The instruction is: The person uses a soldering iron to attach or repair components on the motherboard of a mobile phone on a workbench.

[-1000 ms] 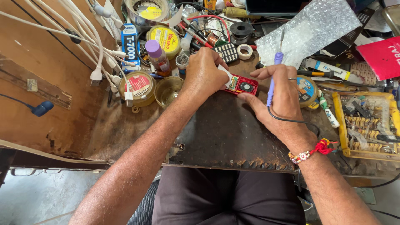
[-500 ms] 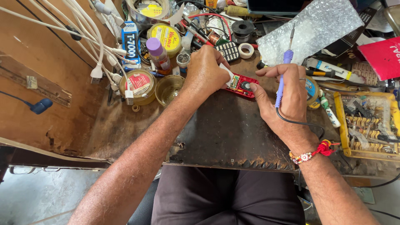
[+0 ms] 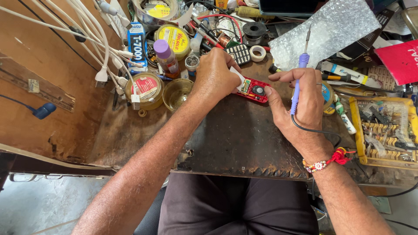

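Right hand (image 3: 305, 102) now wrapped around the purple-handled soldering iron (image 3: 299, 78), tip raised and pointing up and away toward the sheet of bubble wrap (image 3: 324, 32) — a second ago the tip lay down beside the red phone, half a second ago already lifting. Iron clear of the work, then; thumb of the same hand resting against the near end of the red phone body (image 3: 253, 90), black cord trailing back past the wrist with its red-thread and bead bracelet (image 3: 328, 160).

Left hand (image 3: 215, 78) unchanged in place — curled over the far end of the phone, fingers closed on it, pinning it to the dark, stained workbench (image 3: 235, 139). Phone lying opened, round part and small board showing, between the two hands at bench centre.

Judged: soldering contact broken for the moment; board held steady and exposed, as for inspection or repositioning. Joint itself too small to see.

Around: shallow glass dish (image 3: 178, 92) and round tin with red label (image 3: 144, 89) just left of the left hand; purple-capped bottle (image 3: 165, 56) behind; loose keypad (image 3: 239, 54) and tape roll (image 3: 257, 53) beyond the phone; yellow parts tray (image 3: 385, 130) at right; white cables (image 3: 87, 30) hanging upper left.
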